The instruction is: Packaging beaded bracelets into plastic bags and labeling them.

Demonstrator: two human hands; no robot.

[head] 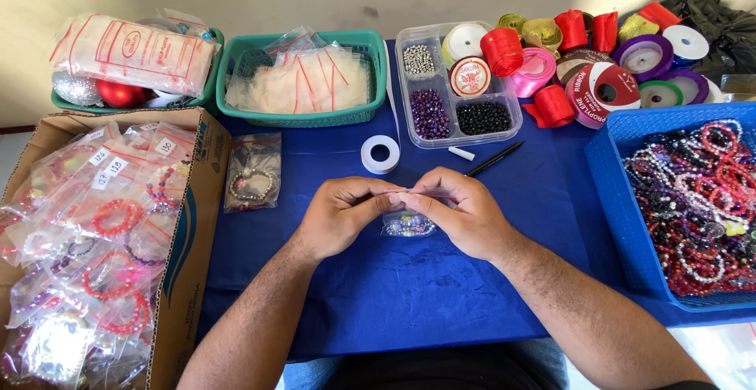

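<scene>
My left hand (pixel 342 213) and my right hand (pixel 461 210) meet over the blue tablecloth (pixel 409 288), both pinching the top edge of a small clear plastic bag (pixel 408 223). The bag hangs below my fingers and holds a beaded bracelet in pale and purple beads. Fingers of both hands are closed on the bag's opening. A black pen (pixel 494 158) and a roll of white tape (pixel 380 154) lie just beyond my hands.
A cardboard box (pixel 185 272) of bagged bracelets stands at the left. A blue basket (pixel 622 201) of loose bracelets is at the right. Behind lie a bagged bracelet (pixel 252 173), green baskets (pixel 303 114), a clear bead organiser (pixel 457 91) and ribbon spools (pixel 598 59).
</scene>
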